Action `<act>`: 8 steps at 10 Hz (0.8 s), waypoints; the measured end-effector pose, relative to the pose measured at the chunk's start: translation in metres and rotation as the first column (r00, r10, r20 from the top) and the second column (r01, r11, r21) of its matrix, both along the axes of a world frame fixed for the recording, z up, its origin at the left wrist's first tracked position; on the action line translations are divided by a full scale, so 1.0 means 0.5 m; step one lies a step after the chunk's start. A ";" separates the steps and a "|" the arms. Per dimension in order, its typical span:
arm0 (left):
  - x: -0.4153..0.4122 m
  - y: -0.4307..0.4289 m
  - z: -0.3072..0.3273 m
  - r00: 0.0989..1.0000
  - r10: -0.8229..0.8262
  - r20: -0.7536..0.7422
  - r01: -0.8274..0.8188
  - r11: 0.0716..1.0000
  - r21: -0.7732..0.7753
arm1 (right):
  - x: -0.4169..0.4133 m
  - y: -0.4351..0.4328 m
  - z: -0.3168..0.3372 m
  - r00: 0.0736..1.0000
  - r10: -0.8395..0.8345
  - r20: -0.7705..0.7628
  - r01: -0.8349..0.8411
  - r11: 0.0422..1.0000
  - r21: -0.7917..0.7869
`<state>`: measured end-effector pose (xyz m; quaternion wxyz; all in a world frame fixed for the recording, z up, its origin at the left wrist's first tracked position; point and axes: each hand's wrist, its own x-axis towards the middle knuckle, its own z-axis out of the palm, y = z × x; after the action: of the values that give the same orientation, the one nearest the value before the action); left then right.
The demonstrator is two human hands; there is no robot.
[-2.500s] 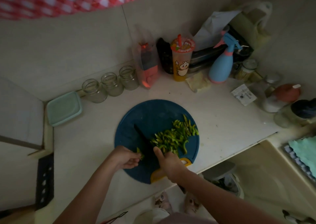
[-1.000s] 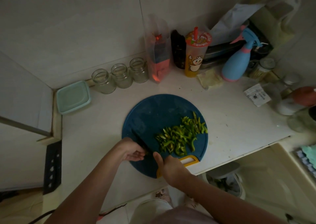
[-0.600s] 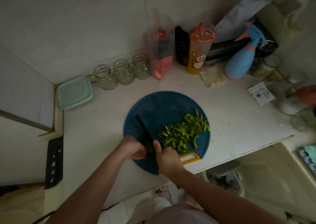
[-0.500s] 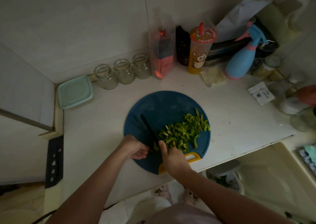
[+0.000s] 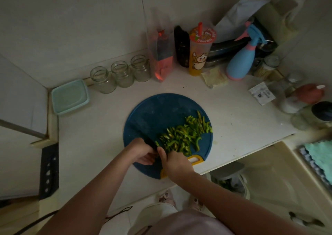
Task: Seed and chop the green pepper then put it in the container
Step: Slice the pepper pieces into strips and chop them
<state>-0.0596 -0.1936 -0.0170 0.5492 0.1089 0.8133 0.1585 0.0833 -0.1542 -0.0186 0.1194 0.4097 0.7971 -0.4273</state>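
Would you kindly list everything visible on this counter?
Round blue plastic cutting board: one, blue with yellow handle, counter centre.
Chopped green pepper strips: one pile, green, board's right half.
Black knife: one, black, on board left of pile.
Pale green lidded container: one, pale green, far left corner.
Clear glass jars: three, clear, along back wall.
Orange cartoon drink cup: one, orange, back wall.
Blue and pink spray bottle: one, blue-pink, back right.
Left hand: one, curled beside blade.
Right hand: one, grips knife.

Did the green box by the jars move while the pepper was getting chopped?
No. The green box stays right beside the three glass jars, on their left, just as before. Only the camera shifted.
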 end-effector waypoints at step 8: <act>0.010 -0.007 -0.023 0.991 0.125 -0.040 -0.121 0.989 0.090 | 0.042 0.006 -0.051 0.998 -0.064 0.002 0.064 0.998 -0.004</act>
<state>-0.0545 -0.1973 -0.0284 0.5145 0.0862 0.8230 0.2250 0.1044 -0.1511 -0.0440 0.1071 0.4349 0.7827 -0.4322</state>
